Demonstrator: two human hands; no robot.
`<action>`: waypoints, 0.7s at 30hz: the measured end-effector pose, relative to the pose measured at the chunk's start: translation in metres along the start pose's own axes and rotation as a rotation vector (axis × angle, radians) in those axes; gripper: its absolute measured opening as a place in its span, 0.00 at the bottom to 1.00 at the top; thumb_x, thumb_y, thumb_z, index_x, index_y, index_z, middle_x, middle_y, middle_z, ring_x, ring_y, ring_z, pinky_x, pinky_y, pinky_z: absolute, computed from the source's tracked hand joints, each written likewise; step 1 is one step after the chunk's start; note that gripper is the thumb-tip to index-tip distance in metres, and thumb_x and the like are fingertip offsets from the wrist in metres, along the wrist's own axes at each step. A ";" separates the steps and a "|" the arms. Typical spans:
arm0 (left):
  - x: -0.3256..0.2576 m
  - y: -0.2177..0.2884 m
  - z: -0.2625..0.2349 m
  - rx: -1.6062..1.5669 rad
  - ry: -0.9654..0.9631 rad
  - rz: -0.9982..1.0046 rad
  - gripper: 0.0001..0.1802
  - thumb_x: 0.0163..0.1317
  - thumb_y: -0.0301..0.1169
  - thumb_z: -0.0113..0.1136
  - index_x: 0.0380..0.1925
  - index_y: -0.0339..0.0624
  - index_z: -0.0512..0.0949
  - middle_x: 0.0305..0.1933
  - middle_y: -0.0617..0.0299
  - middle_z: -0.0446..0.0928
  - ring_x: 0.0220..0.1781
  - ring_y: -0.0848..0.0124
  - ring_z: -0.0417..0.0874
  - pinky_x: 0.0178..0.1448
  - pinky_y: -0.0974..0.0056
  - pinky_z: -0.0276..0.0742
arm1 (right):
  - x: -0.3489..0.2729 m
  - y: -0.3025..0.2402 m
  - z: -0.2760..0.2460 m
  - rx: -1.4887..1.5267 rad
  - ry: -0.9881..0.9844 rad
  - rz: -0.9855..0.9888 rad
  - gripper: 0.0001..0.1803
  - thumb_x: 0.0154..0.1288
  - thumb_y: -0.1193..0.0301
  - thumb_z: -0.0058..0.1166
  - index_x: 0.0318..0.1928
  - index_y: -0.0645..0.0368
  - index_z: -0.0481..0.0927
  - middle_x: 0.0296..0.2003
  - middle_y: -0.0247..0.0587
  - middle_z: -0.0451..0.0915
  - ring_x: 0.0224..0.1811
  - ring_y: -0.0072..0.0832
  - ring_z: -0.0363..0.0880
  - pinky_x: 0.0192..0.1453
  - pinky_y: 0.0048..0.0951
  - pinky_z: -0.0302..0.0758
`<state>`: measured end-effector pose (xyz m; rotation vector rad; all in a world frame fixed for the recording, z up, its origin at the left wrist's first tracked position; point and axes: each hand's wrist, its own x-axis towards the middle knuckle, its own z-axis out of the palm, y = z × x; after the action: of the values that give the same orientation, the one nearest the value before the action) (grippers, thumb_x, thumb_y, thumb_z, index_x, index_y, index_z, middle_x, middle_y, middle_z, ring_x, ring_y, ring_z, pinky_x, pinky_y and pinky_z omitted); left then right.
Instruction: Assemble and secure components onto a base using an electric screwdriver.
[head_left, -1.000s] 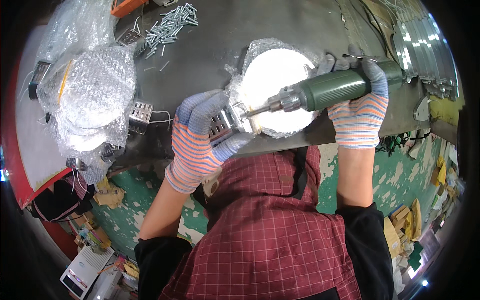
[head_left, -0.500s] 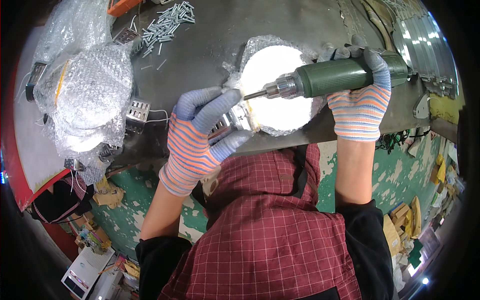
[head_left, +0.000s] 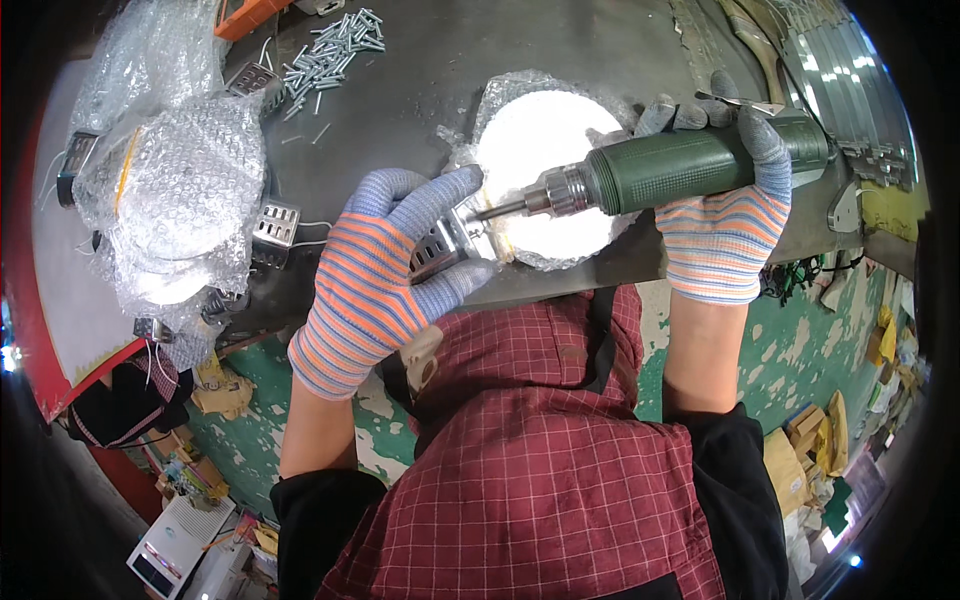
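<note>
One green power screwdriver (head_left: 690, 165) sits clenched in the right hand (head_left: 722, 225); the left hand (head_left: 385, 265) grips one metal bracket (head_left: 450, 245).

Both hands, the left hand (head_left: 385, 275) and the right hand (head_left: 722, 215), are wearing knitted gloves striped in orange, pink and blue with grey-blue fingertips, and the right one is gripping a dark green cylindrical power screwdriver (head_left: 680, 170) with a silver metal chuck. The round white disc wrapped in clear bubble film (head_left: 540, 160) is glowing bright white against the dull grey metal surface (head_left: 400, 130), where pale silver screws (head_left: 335, 45) are lying. The person's checked shirt (head_left: 560, 470) is showing dark red with thin light lines, over a worn green floor (head_left: 850, 330).
</note>
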<state>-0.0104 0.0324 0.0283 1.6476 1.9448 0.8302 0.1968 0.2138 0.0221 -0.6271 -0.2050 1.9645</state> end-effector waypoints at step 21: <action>-0.001 -0.005 0.005 -0.098 0.073 0.056 0.30 0.45 0.35 0.79 0.53 0.49 0.81 0.47 0.55 0.74 0.43 0.60 0.80 0.46 0.57 0.80 | -0.008 -0.001 0.001 -0.002 -0.051 -0.010 0.19 0.61 0.72 0.59 0.52 0.68 0.80 0.36 0.43 0.85 0.41 0.37 0.84 0.61 0.49 0.78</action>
<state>-0.0103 0.0314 0.0207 1.6414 1.8817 1.0040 0.2002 0.2070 0.0262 -0.5771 -0.2414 1.9717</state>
